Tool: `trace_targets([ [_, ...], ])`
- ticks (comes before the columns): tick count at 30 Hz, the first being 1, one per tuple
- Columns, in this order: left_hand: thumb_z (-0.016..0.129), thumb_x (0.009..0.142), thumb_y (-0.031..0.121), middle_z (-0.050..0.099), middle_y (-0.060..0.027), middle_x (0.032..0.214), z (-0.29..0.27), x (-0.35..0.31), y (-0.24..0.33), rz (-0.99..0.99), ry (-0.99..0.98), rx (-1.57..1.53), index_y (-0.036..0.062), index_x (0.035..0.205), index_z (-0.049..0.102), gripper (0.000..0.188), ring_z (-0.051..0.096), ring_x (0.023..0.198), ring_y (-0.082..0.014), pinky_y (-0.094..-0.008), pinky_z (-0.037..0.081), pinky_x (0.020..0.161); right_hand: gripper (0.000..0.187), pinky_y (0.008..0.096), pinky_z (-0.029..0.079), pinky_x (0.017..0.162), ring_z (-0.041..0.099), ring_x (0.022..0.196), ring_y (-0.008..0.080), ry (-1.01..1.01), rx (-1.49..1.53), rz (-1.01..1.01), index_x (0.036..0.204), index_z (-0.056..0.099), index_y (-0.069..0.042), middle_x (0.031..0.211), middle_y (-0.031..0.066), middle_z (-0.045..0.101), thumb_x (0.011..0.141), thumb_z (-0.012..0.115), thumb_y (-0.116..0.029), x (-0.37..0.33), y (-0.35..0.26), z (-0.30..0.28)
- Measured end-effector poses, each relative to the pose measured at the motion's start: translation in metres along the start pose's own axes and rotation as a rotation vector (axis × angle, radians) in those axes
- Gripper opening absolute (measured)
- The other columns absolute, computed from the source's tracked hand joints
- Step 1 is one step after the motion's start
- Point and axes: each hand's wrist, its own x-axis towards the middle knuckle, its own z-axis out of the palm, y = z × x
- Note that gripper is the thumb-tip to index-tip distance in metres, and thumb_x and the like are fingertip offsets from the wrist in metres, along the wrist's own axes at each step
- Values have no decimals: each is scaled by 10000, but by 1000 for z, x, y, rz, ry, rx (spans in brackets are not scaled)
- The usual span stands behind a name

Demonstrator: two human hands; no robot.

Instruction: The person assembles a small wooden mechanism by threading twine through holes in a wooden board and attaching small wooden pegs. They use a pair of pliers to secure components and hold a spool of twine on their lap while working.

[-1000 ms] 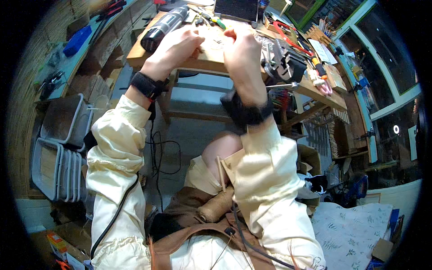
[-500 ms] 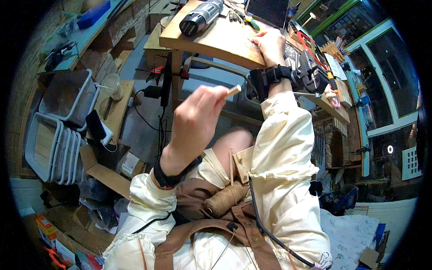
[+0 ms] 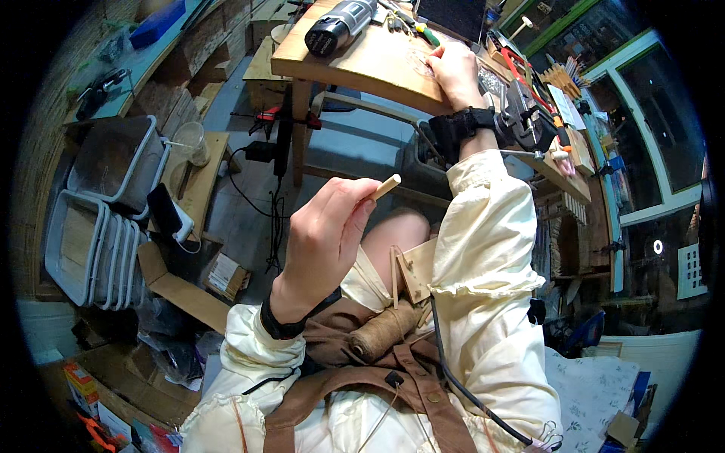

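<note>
My left hand [image 3: 326, 226] is raised over my lap, closed round a short pale wooden dowel [image 3: 387, 186] whose end juts out past the fingertips. My right hand [image 3: 458, 74] reaches to the wooden workbench [image 3: 362, 74]. Its fingertips press together at the benchtop beside some thin, small bits; whatever they pinch is too small to make out. Between my arms, a roll of brown twine [image 3: 384, 332] lies on my lap. Against it leans a small wooden board [image 3: 420, 270] with thin sticks.
A power tool [image 3: 340, 29] rests on the bench's left part. At the right are a metal vise [image 3: 529, 121] and a red-framed saw [image 3: 521, 68]. Grey plastic bins [image 3: 79, 241] and a low wooden stand [image 3: 198, 177] with a cup are at left; cables hang beneath the bench.
My left hand has shifted slightly down, and the dowel's end has turned more toward me. My right hand stays at the benchtop. The whole view has shifted slightly.
</note>
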Motion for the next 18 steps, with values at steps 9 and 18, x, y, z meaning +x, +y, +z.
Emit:
trace_targets([
  [9,564,892,9,611,-110,866,-5,-4,5,-36,-5,7,-12,1039,582,149,623,699,-164,-270,508,633,217,351,515,723,670,757,258,-109,117,46,816,709,-34,789,157,682,766,671,-242,9,5,-13],
  [18,560,898,9,612,-108,863,-2,-6,6,-58,-16,-20,-15,1037,584,142,621,695,-158,-265,509,631,149,307,518,690,672,687,196,-132,163,28,783,731,-43,740,119,694,704,757,-166,-2,3,-20],
])
